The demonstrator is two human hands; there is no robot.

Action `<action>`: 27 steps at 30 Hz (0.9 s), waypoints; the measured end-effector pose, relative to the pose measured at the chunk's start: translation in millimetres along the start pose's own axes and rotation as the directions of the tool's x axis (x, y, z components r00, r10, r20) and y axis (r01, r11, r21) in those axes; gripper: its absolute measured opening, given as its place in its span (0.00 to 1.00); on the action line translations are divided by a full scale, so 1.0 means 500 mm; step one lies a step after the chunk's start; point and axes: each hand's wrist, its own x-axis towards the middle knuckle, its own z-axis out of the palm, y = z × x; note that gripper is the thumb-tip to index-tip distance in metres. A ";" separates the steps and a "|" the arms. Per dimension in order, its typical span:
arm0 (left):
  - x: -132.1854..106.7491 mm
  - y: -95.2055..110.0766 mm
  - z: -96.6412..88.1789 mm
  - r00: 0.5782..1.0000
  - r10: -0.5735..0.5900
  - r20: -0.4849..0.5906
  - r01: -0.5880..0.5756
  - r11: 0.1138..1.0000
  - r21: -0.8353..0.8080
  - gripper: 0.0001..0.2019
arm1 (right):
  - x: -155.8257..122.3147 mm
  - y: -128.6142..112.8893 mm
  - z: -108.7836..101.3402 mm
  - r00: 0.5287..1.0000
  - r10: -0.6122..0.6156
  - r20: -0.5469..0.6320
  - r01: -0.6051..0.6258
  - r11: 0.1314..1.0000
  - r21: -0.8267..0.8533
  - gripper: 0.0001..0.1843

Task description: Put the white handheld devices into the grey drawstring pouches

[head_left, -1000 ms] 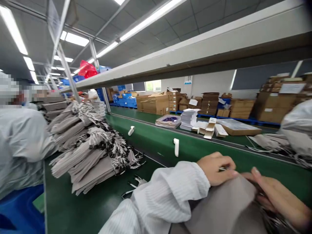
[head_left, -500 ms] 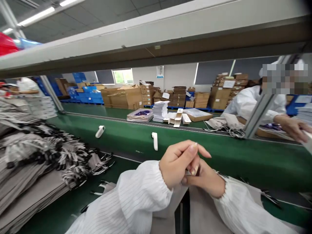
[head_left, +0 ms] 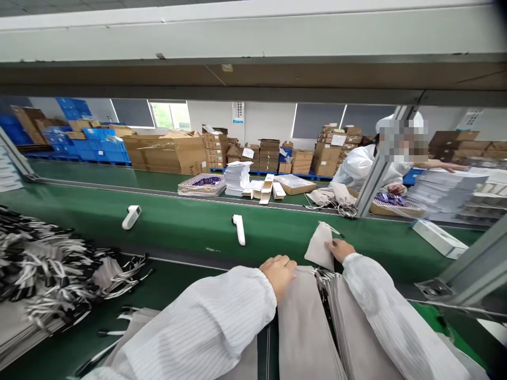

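A beige cloth drawstring bag [head_left: 320, 247] stands up at the near edge of the green belt, its gathered top and cords uppermost. My right hand [head_left: 339, 249] pinches its right side between thumb and fingers. To the left, my left hand [head_left: 279, 275] is closed, with bent fingers together at the upper left edge of a stack of flat grey-beige bags [head_left: 307, 327]. Its fingertips are hidden, so what they grip does not show. A second stack of such bags [head_left: 356, 322] lies under my right forearm, with black-tipped cords between the stacks.
Many corded bags [head_left: 43, 274] are heaped at left. White handheld devices [head_left: 238, 230] and a white box [head_left: 439, 238] lie on the belt [head_left: 178, 227]. Across it are a tray [head_left: 202, 184], cartons and a co-worker [head_left: 356, 163] beside stacked white boxes. A shelf beam [head_left: 253, 42] crosses overhead.
My hands were together above the bags; they have parted. My right hand has moved right and holds the drawstring bag, my left lowered to the stack. The view has turned right.
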 end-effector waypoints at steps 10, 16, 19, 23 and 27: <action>-0.011 0.051 0.018 0.974 -0.071 -0.213 0.100 0.986 0.130 0.14 | -0.071 -0.176 0.010 0.790 -0.508 0.343 0.447 0.860 0.245 0.18; -0.011 0.027 -0.005 0.982 -0.074 -0.175 0.101 0.982 0.156 0.11 | -0.065 -0.346 0.117 0.634 -0.630 0.449 0.581 0.771 0.261 0.26; -0.014 -0.001 -0.032 0.992 -0.079 -0.097 0.093 0.983 0.159 0.09 | -0.055 -0.378 0.179 0.661 -0.588 0.467 0.549 0.802 0.235 0.18; -0.017 -0.034 -0.066 0.999 0.015 0.044 -0.019 0.994 0.110 0.06 | -0.040 -0.362 0.214 0.763 -0.491 0.421 0.414 0.871 0.266 0.07; -0.011 -0.041 -0.102 0.995 0.024 0.099 -0.016 0.996 -0.086 0.09 | -0.022 -0.308 0.159 0.816 -0.448 0.365 0.260 0.849 0.460 0.20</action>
